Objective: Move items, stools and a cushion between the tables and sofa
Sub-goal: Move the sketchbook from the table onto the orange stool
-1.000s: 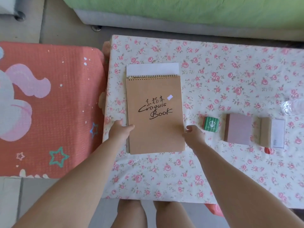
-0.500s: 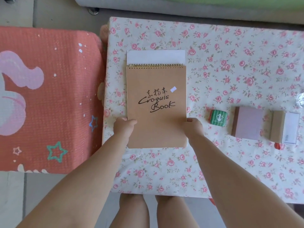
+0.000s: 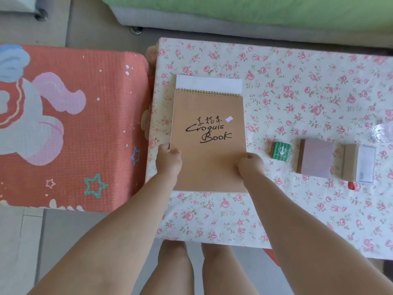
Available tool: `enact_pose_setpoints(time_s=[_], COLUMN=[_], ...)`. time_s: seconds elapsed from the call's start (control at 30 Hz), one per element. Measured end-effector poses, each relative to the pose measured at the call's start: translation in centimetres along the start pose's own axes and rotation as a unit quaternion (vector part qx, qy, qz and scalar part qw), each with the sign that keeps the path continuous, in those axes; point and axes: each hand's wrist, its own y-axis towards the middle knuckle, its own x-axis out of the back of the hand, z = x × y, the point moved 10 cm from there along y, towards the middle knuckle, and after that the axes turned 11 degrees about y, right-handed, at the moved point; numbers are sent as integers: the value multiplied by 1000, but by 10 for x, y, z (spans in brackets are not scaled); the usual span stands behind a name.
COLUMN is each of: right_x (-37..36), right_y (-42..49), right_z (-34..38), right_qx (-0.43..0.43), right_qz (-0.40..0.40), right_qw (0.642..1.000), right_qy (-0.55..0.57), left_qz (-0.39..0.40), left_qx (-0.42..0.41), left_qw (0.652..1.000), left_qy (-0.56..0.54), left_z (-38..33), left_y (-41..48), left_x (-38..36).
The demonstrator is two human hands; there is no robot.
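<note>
A brown spiral-bound sketchbook (image 3: 208,133) marked "Croquis Book" lies over the left part of the floral-cloth table (image 3: 297,86), with white paper showing above its top edge. My left hand (image 3: 169,160) grips its left edge and my right hand (image 3: 249,166) grips its right edge, both near the lower half. To the right sit a small green tin (image 3: 281,154), a pink-covered notebook (image 3: 316,161) and a tan box with a white label (image 3: 359,162).
A table with a coral cloth with a cartoon print (image 3: 70,128) stands directly left of the floral table. A sofa with a green cover (image 3: 255,11) runs along the far side. A clear glass object (image 3: 383,132) sits at the right edge. My legs are below the table's near edge.
Both hands have closed on the sketchbook's side edges. The book's lower end appears raised a little off the cloth, and the view has shifted slightly.
</note>
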Motion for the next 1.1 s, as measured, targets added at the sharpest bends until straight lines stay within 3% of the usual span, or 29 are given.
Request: enact_pose_setpoints(time_s=[0.17,0.53,0.83,1.1], right_x=[6,-12,-78,-140], right_y=[-41,-159,-277,-328], right_z=[23,72,66,73], right_qx=[22,91,143,166], right_qz=[10,12,-10,14], right_qw=[999,993,978,975], right_qy=[33,79,150,150], left_qz=[-42,-40,-15,-36], left_qx=[-39,-118,-211,-206], left_qw=[998,990,975,975], left_qy=[-14,-66,-68,-81], left_z=[-28,-57,-51,-26], left_y=[-29,-61,-60,-43], left_x=[46,154,284,365])
